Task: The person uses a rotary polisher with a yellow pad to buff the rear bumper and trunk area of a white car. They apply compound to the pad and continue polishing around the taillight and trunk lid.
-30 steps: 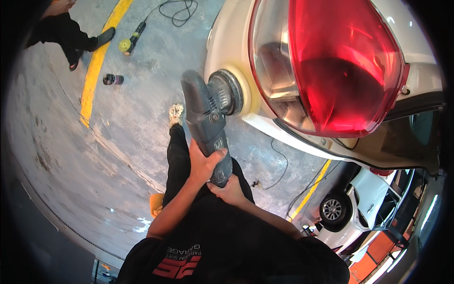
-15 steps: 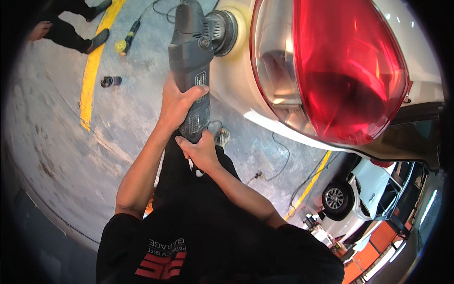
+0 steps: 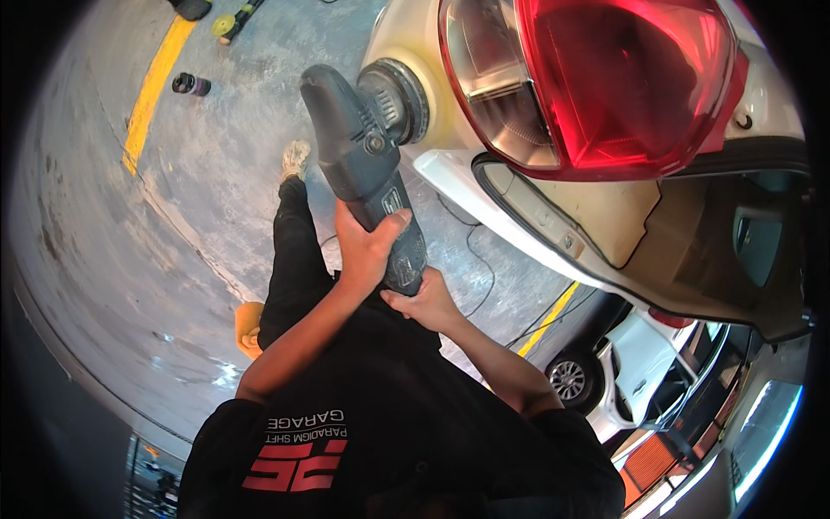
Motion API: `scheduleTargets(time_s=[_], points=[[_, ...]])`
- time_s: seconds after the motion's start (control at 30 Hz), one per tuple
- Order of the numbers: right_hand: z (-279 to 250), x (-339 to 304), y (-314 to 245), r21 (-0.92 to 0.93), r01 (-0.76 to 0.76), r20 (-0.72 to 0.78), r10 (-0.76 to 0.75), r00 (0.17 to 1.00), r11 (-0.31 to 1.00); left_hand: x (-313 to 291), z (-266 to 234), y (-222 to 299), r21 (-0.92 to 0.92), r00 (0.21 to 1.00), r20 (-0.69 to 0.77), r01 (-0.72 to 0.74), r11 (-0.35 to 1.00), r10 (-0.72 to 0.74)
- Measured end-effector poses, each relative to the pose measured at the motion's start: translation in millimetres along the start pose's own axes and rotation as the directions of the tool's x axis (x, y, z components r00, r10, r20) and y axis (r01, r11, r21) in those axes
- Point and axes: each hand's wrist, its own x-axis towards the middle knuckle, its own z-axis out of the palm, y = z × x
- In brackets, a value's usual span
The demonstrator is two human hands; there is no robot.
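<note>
I hold a black power polisher [image 3: 350,143] with both hands. My left hand [image 3: 367,246] wraps round the middle of its body, the thumb lying along the side. Closer to me, my right hand [image 3: 428,303] grips the rear end of the handle. The tool's round yellow pad [image 3: 438,95] lies against the pale bodywork [image 3: 393,30] of a car, just left of a large red and clear tail light [image 3: 627,86]. The pad's contact face is hidden against the panel.
The car's rear opening [image 3: 687,216] lies below the light. A cable [image 3: 488,268] trails over the floor. Left are a dark bottle [image 3: 191,84], another tool with a yellow pad [image 3: 235,23], a person's shoe [image 3: 192,9] and an orange object [image 3: 248,327]. Another white car [image 3: 640,368] stands lower right.
The polisher has moved down the panel beside the tail light, its body tilting more, with both hands still on it. My view has shifted, and one of my legs now shows stepped out leftward.
</note>
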Motion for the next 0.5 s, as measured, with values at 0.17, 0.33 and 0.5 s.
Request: scheduleTargets(time_s=[0.17,0.33,0.5], points=[[-70,-41,17,-0.307,-0.075,-0.018,0.073,0.997,0.949,-52,40,-50,-0.121,0.997,-0.075,0.01,0.993,-0.02],[-107,-32,52,-0.373,-0.062,-0.042,0.05,0.998,0.926,-53,47,-133,-0.251,0.995,-0.028,0.082,0.965,-0.092],[-73,41,93,-0.352,0.047,-0.051,-0.069,0.996,0.935,0,4,-140,-0.154,0.991,-0.048,0.112,0.982,-0.121]])
